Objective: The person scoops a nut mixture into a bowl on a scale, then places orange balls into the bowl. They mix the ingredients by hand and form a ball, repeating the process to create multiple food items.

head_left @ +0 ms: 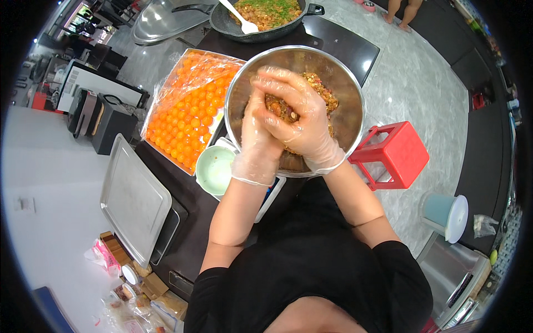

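Both my hands wear clear plastic gloves and come together over a large steel bowl [353, 133]. My left hand [259, 130] is closed, its palm side turned to the other hand. My right hand [300, 108] curls over it, fingers bent round the left fingers. Brown mixture with nuts and red bits [326, 94] lies in the bowl under them. Some of that mixture shows in the gap between thumb and fingers; whether it sits in the palms or lower in the bowl, I cannot tell. The palms themselves are hidden.
Left of the bowl are a tray of orange egg yolks [186, 125] partly under plastic film and a pale green bowl [214, 171]. A pan of food [266, 14] with a white spatula stands beyond. A metal tray [133, 194] lies left, a red stool [402, 155] right.
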{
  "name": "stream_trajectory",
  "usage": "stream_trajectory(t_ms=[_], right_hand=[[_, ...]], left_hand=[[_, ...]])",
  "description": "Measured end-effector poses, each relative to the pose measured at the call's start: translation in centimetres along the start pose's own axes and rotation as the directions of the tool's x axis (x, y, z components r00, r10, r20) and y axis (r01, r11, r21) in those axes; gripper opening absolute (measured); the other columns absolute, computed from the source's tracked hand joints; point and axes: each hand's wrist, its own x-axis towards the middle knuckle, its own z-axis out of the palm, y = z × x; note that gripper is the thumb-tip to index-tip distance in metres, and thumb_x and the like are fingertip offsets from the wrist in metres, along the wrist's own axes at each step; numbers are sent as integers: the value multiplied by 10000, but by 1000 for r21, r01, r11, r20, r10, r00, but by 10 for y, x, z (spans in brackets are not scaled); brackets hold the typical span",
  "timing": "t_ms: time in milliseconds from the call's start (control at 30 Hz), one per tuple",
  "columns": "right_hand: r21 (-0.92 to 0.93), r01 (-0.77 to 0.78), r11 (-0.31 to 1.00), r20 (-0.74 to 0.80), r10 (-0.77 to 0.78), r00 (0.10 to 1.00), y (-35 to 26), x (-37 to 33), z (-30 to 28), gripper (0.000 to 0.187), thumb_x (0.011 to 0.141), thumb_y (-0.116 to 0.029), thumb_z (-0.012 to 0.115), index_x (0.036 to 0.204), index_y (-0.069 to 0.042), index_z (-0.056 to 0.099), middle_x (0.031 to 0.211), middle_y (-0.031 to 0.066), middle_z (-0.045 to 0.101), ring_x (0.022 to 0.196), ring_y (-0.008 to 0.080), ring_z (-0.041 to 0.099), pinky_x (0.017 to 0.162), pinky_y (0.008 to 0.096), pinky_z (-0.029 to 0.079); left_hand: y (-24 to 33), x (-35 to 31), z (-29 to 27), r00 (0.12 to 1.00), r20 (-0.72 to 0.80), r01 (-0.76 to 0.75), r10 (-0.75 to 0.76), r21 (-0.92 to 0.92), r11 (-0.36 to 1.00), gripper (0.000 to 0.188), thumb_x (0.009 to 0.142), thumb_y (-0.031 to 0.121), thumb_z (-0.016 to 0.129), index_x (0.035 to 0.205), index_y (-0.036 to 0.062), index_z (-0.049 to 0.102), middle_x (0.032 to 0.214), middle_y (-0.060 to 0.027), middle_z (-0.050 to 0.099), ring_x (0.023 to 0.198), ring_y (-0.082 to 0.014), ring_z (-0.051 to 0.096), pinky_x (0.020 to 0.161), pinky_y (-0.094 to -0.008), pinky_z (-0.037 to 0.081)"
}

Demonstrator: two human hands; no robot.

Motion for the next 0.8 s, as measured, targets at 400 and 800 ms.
stream_trajectory(t_ms=[400,800], right_hand=[[-10,-114,993,-183,110,977,-2,3,-7,455,729,-56,736,1175,-46,647,1181,153,633,1197,280,552,1023,393,426],[-196,20,980,-98,-40,994,9,0,8,131,807,-151,686,881,-50,725,958,101,704,930,322,668,925,431,502]], left_hand=[[-1,-27,34,997,16,82,-81,-76,994,537,1036,468,326,1366,61,448,1355,-113,517,1267,-255,495,1091,-428,387],[4,-3,19,994,-104,-8,39,281,960,465,1037,394,370,1320,46,496,1280,-151,563,1201,-267,544,1046,-424,433]])
